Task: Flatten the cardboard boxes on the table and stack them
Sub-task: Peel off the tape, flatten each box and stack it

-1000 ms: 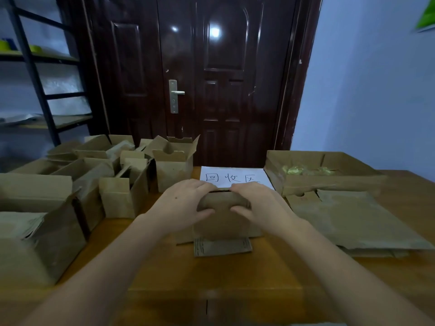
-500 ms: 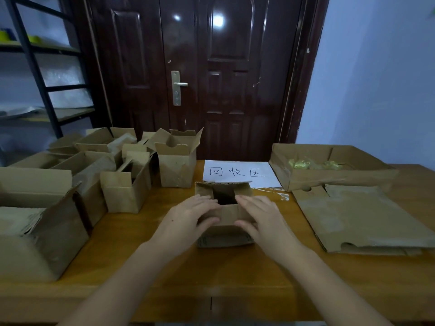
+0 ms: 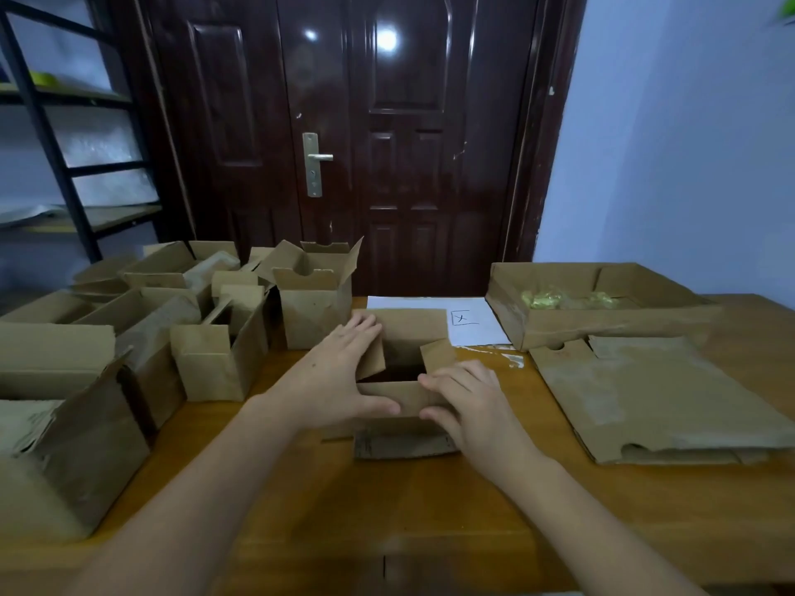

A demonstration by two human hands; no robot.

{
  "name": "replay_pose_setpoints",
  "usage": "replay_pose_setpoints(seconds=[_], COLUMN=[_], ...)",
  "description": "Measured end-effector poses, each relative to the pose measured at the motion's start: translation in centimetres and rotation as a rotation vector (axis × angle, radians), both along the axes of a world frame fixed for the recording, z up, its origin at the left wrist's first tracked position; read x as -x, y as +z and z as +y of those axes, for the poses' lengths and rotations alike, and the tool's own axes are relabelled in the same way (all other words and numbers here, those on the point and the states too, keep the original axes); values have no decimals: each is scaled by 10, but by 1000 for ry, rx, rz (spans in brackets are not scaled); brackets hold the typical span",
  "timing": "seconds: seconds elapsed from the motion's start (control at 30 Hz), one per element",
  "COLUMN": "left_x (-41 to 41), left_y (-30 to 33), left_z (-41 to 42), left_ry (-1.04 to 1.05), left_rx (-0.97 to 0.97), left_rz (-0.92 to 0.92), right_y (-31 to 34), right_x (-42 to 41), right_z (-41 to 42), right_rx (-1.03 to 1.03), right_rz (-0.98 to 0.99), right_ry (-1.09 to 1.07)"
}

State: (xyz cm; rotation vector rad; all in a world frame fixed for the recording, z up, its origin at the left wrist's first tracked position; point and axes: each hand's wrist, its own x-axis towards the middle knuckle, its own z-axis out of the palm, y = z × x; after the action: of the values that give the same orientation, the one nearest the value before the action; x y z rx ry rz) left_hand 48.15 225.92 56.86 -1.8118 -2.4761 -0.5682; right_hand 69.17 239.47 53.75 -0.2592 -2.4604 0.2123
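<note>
right now your left hand point(image 3: 340, 372) lies with straight fingers on the left flap of the small brown cardboard box point(image 3: 404, 380) at the middle of the wooden table point(image 3: 430, 509), and your right hand point(image 3: 469, 406) rests loose-fingered on its near wall. uneven pressing could skid or crumple it.

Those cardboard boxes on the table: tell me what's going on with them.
A person is working on one small brown cardboard box at the middle of the wooden table. Its top flaps are open. The left hand rests on its left flap, and the right hand lies on its near flap. A flattened brown cardboard sheet lies to the right, and a cluster of unflattened brown boxes stands to the left.
</note>
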Motion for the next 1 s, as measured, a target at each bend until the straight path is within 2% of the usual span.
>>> replay_pose_setpoints(seconds=[0.13,0.23,0.33,0.43,0.53,0.63,0.7,0.8,1.0], left_x=[6,4,2,1,1,-5,-12,-19,-8], left_y=[-8,-16,-19,-21,-18,-9,-2,4,20], left_z=[13,16,16,17,15,14,15,11,-9], left_ry=[-4,-9,-21,-35,-32,-134,-239,-277,-194], left_rx=[49,30,-3,0,-18,-97,-66,-8,-134], left_rz=[-73,-32,30,21,77,314,435,478,509], right_y=[18,33,40,36,31,28,27,28,31], right_x=[3,14,29,39,41,39,38,38,37], right_z=[17,30,37,40,42,43,43,43,40], right_rx=[1,63,158,55,-21,-52,-38,-23,-22], right_rz=[-113,-210,-400,-532,-514,-490,-482,-500,-538], right_ry=[22,23,59,54,37,37,35,31,24])
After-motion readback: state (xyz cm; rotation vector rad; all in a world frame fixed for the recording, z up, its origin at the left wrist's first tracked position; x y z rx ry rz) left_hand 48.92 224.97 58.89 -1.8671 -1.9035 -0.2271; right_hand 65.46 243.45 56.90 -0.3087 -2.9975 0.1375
